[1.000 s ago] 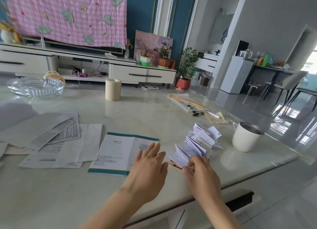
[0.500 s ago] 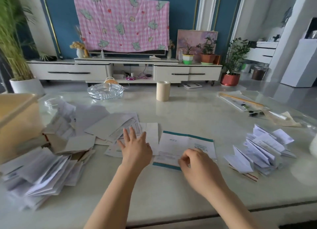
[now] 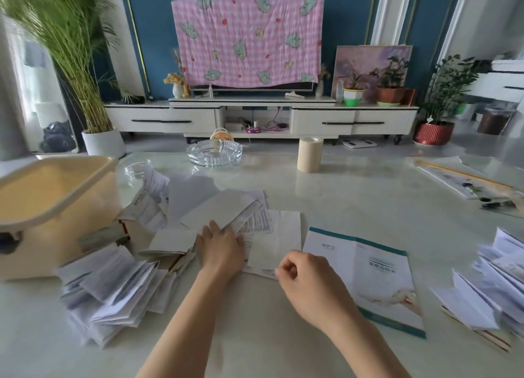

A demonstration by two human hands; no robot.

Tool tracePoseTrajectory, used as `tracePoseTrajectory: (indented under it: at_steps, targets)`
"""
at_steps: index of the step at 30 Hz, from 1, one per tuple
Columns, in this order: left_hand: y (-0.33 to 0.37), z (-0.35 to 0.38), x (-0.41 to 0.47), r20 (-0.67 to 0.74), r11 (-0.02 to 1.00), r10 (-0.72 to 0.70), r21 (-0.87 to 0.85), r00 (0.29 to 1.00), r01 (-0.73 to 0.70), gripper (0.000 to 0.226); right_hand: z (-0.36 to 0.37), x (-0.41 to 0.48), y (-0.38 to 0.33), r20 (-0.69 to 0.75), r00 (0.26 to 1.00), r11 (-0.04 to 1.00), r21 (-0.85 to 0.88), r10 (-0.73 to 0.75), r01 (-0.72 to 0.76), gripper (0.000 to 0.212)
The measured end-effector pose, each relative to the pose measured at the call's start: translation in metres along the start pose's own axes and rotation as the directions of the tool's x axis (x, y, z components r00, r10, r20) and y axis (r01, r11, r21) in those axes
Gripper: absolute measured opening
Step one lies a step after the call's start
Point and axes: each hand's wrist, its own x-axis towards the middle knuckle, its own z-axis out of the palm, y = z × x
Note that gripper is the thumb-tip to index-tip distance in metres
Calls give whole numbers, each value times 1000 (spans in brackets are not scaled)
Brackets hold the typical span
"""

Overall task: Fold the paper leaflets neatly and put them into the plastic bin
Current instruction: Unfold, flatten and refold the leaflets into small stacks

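Observation:
Loose unfolded leaflets (image 3: pixel 226 210) lie spread across the middle of the table. My left hand (image 3: pixel 221 250) rests flat on them with straight fingers. My right hand (image 3: pixel 309 281) hovers just right of it, fingers curled, beside the near edge of a white sheet (image 3: pixel 280 241); whether it pinches that sheet I cannot tell. A teal-edged brochure (image 3: pixel 365 270) lies to the right. A heap of folded leaflets (image 3: pixel 113 287) sits at the left, in front of the cream plastic bin (image 3: pixel 59 207). Another folded pile (image 3: pixel 493 287) lies at the right edge.
A glass ashtray (image 3: pixel 214 152) and a beige tape roll (image 3: pixel 309 154) stand at the table's far side. A small glass dish (image 3: pixel 137 169) sits behind the bin. Papers and pens (image 3: pixel 465 179) lie at the far right. A TV stand and potted plants are beyond.
My view has swung left from the right-hand folded pile to the loose leaflets and the bin. Both hands moved left; the left one now rests on the unfolded sheets.

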Motion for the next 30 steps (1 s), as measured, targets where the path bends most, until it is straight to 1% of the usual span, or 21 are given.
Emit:
tracePoseTrajectory:
  at_steps: [2,4,7,9,11,12,13,14,15,16,17,18,19,20,21,22,23,25,27,28,30]
  targets:
    - [1,-1,0,-46,1000,-21,19,999,22,46,-1,-1,1,-5,1000,1000,23,7,-7,16]
    - [4,-5,-3,-95,999,-31,-43,995,27,41,-4,-2,3,-14,1000,999,40,10,-9,16]
    - [13,-23,-16,-281,940,-86,-342,956,-16,29,-12,-6,7,-42,999,996,93,19,-15,17]
    - [23,-45,-29,-440,836,-153,-535,885,-121,27,-19,-6,11,-100,994,989,148,33,-18,15]
    - [36,-69,-50,-515,673,-251,-701,820,-234,25,-26,-4,15,-192,979,974,223,72,-27,13]
    - [41,-80,-61,-497,561,-294,-781,816,-274,25,-29,-2,17,-229,966,955,293,119,-49,11]
    - [46,-90,-73,-442,412,-311,-860,842,-299,24,-32,-1,17,-237,953,910,407,187,-77,13]
    - [52,-96,-84,-358,236,-290,-926,888,-296,23,-36,-3,18,-205,942,821,561,264,-108,22]
    - [57,-101,-93,-250,60,-245,-968,937,-243,23,-40,-4,18,-109,944,684,715,311,-143,36]
    - [63,-103,-101,-129,-90,-169,-985,977,-145,23,-44,-6,18,8,949,529,828,316,-183,50]
    - [67,-104,-106,-25,-197,-78,-980,997,-40,22,-47,-8,16,110,953,389,895,281,-218,60]
    - [72,-103,-110,54,-255,14,-965,998,56,21,-52,-10,18,169,957,262,937,237,-231,63]
    - [75,-102,-112,110,-270,83,-954,990,129,20,-56,-12,19,197,957,149,961,212,-231,62]
    - [75,-100,-112,147,-245,132,-953,980,176,20,-59,-11,21,205,956,64,973,211,-223,60]
    - [77,-98,-113,179,-190,176,-959,968,211,20,-64,-13,25,180,955,34,981,234,-193,56]
    - [77,-96,-113,203,-119,204,-966,958,230,19,-68,-14,27,141,954,46,986,266,-158,51]
    - [76,-96,-114,219,-55,224,-970,950,237,18,-71,-15,28,90,950,97,987,300,-124,40]
    - [78,-94,-116,232,37,238,-973,943,230,28,-76,-19,33,-45,930,274,960,366,-62,17]
    - [79,-92,-116,165,132,210,-981,964,139,51,-80,-22,35,-145,913,441,896,381,-42,15]
    - [80,-91,-116,115,167,209,-983,971,80,62,-81,-24,36,-164,917,500,865,364,-44,14]
    - [82,-90,-116,29,181,257,-983,966,-18,69,-82,-28,34,-156,939,581,812,306,-54,13]
